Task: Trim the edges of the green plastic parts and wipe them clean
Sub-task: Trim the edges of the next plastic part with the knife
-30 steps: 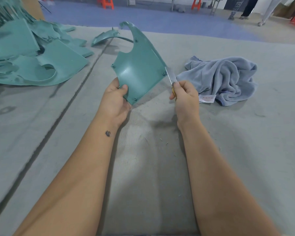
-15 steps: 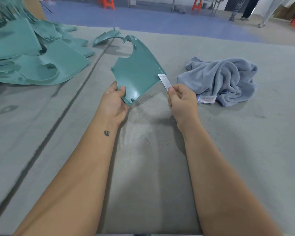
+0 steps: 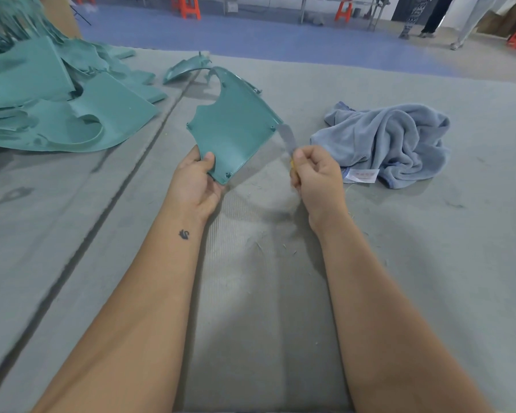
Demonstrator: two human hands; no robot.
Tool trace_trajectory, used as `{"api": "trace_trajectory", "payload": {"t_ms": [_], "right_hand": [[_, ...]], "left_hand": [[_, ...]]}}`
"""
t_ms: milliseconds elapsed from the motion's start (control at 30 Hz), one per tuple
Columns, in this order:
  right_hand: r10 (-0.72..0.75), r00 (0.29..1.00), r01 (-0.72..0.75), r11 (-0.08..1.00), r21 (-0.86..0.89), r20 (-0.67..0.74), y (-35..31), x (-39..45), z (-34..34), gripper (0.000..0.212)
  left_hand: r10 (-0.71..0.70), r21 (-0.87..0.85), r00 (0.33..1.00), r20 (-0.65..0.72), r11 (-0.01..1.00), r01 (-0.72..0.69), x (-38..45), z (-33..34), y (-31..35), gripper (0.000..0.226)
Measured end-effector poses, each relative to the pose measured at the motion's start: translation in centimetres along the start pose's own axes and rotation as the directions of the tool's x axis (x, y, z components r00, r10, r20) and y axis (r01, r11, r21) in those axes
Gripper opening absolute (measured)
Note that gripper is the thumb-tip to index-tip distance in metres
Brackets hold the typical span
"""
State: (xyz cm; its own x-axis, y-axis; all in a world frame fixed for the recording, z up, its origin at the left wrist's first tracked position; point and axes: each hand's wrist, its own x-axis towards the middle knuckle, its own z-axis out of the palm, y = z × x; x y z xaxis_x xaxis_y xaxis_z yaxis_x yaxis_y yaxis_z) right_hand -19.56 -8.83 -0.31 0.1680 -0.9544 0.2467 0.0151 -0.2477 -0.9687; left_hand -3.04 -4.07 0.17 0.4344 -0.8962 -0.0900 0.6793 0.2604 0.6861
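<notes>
My left hand (image 3: 195, 183) grips the near corner of a green plastic part (image 3: 233, 126), held up over the grey felt table (image 3: 280, 323). My right hand (image 3: 318, 177) grips a small knife with a yellow handle; its grey blade (image 3: 286, 137) points up and touches the part's right edge near a corner. A crumpled blue-grey towel (image 3: 390, 138) lies on the table just right of my right hand.
A pile of green plastic parts (image 3: 51, 108) covers the table's far left, with one curved piece (image 3: 185, 67) apart behind the held part. Small shavings (image 3: 265, 245) lie between my forearms. Orange stools and people's legs stand on the far floor.
The part has tilted flatter and lower than one second ago. The knife blade drew back from the edge half a second ago and now meets the part's right corner again.
</notes>
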Motion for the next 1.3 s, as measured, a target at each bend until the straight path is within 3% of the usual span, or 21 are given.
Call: {"api": "trace_trajectory", "payload": {"t_ms": [100,200,533,700,967,1133,1300], "right_hand": [[0.003,1.0,-0.002,0.999,0.038,-0.008,0.1,0.1,0.0,0.022],[-0.004,0.999,0.005,0.999,-0.034,0.04,0.4,0.2,0.1,0.021],[0.024,0.995,-0.024,1.0,0.004,0.101,0.4,0.1,0.2,0.026],[0.005,0.964,0.055,0.975,-0.216,0.266,0.6,-0.3,1.0,0.026],[-0.034,0.994,0.034,0.999,0.007,0.101,0.3,-0.1,0.4,0.024],[-0.028,0.983,0.032,0.999,-0.016,0.18,0.3,-0.1,0.6,0.026],[-0.051,0.93,0.129,0.973,-0.192,0.364,0.4,-0.4,1.4,0.027]], "left_hand": [[0.0,0.064,0.999,0.033,0.998,-0.002,-0.1,0.3,-0.2,0.035],[0.01,0.091,0.998,0.056,0.996,-0.015,-0.3,0.5,-0.3,0.034],[0.042,0.104,0.999,0.027,0.994,-0.044,-0.3,0.5,-0.6,0.033],[0.024,0.075,0.999,0.047,0.997,-0.028,-0.5,0.9,-1.0,0.032],[-0.056,-0.049,0.998,0.034,0.997,0.057,-0.8,1.1,-0.7,0.032],[-0.093,-0.108,0.995,0.022,0.99,0.095,-0.9,1.1,-0.7,0.032],[-0.075,-0.212,0.997,-0.022,0.975,0.068,-0.5,1.4,-0.8,0.031]]}}
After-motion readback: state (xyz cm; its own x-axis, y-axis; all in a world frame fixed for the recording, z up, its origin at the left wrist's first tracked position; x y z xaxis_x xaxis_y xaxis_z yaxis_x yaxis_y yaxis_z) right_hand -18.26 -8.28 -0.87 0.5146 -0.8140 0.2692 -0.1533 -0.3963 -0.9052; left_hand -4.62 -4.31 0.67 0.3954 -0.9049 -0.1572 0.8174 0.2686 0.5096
